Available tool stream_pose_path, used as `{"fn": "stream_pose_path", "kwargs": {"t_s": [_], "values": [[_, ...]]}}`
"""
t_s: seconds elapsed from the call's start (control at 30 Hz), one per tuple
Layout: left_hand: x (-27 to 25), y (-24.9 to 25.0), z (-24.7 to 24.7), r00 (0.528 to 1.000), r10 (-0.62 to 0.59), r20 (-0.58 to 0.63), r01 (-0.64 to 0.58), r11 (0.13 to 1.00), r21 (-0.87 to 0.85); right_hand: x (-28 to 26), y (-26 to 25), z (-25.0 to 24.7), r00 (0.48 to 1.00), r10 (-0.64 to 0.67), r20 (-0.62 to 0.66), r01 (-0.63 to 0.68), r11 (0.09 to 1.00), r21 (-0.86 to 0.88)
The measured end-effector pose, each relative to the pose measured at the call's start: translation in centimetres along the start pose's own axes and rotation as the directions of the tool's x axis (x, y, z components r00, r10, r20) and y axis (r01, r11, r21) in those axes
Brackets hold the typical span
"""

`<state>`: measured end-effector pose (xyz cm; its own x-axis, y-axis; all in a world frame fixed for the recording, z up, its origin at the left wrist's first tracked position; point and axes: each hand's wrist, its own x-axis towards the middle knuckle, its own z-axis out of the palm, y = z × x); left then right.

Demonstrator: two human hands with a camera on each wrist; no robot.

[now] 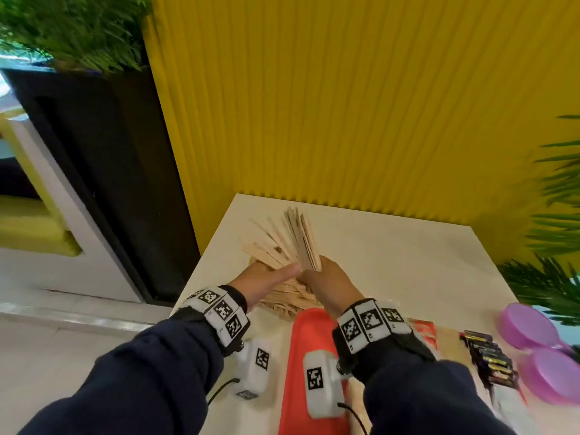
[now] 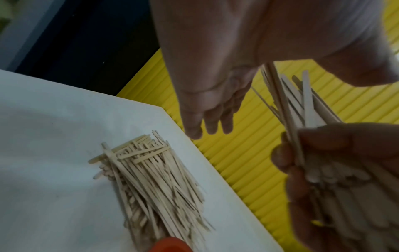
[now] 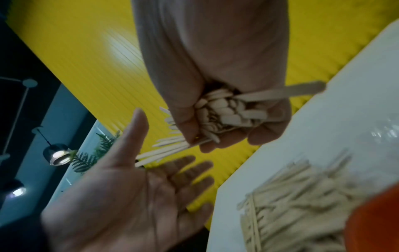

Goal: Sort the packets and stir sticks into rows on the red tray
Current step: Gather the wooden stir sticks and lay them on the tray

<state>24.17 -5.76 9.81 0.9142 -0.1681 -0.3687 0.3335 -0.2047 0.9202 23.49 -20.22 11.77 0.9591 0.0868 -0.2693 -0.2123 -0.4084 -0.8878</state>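
My right hand (image 1: 328, 279) grips a fanned bundle of wooden stir sticks (image 1: 290, 241) upright above the table; the right wrist view shows the fingers curled round the bundle's (image 3: 224, 116) lower ends. My left hand (image 1: 276, 274) is flat and open, fingers straight, right beside the bundle on its left, and it holds nothing (image 3: 129, 187). Under both hands a loose pile of stir sticks (image 2: 151, 184) lies on the white table (image 1: 392, 255). The red tray (image 1: 309, 350) lies just in front of the pile. Dark packets (image 1: 489, 361) and a red packet (image 1: 423, 328) sit to the tray's right.
Two purple round lids (image 1: 533, 324) lie at the table's right edge. A ribbed yellow wall (image 1: 345, 105) stands behind the table, a black planter (image 1: 103, 152) to the left, and fern fronds (image 1: 552, 277) reach in from the right.
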Motion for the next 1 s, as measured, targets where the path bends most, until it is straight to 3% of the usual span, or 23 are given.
{"fn": "stream_pose_path", "kwargs": {"t_s": [0.1,0.2,0.27,0.53,0.63,0.8,1.0], "values": [[-3.2,0.6,0.1,0.995,0.096,-0.016,-0.097,0.965,-0.242,-3.0,0.2,2.9,0.993,-0.090,0.080,0.081,0.991,0.103],[-5.1,-0.2,0.0,0.986,0.166,-0.006,-0.160,0.935,-0.316,-4.7,1.4,5.3,0.989,-0.116,0.095,0.103,0.986,0.130],[-6.0,-1.0,-0.1,0.989,0.147,-0.016,-0.144,0.934,-0.326,-5.4,2.4,6.8,0.984,-0.152,0.097,0.141,0.983,0.115],[-6.6,-3.7,-0.4,0.988,0.074,-0.135,-0.095,0.983,-0.159,-6.1,4.1,10.3,0.958,-0.286,0.026,0.283,0.956,0.071],[-6.5,-4.7,-0.6,0.986,0.059,-0.156,-0.065,0.997,-0.032,-5.1,5.8,12.0,0.975,-0.221,-0.012,0.221,0.975,0.002],[-6.8,-6.3,-0.3,0.989,0.051,-0.142,-0.056,0.998,-0.033,-4.0,7.7,13.4,0.982,-0.185,-0.022,0.181,0.976,-0.123],[-7.1,-6.8,-0.7,0.996,0.084,-0.038,-0.085,0.996,-0.017,-3.9,8.0,13.8,0.985,-0.172,0.024,0.171,0.985,0.030]]}}
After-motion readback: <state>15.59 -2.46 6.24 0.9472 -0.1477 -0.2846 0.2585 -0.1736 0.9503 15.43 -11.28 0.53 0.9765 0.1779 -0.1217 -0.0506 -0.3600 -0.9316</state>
